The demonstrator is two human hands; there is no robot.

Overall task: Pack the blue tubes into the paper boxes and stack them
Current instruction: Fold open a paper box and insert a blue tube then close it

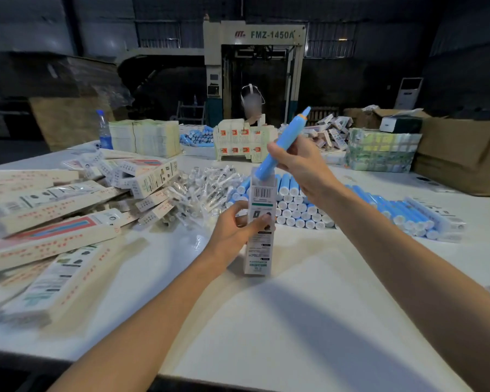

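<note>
Blue tube aslant in paper box mouth

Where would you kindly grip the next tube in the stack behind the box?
Take a top-row tube by its white-capped near end, reaching in from above and the front; lower tubes in the stack are wedged between neighbours.

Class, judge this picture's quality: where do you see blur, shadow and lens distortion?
Head view: the box pile at far left is blurred; soft shadows cross the white table near the camera; the hall behind is dim; the wide lens stretches things toward the corners; the blue tube looks sharp.
</note>
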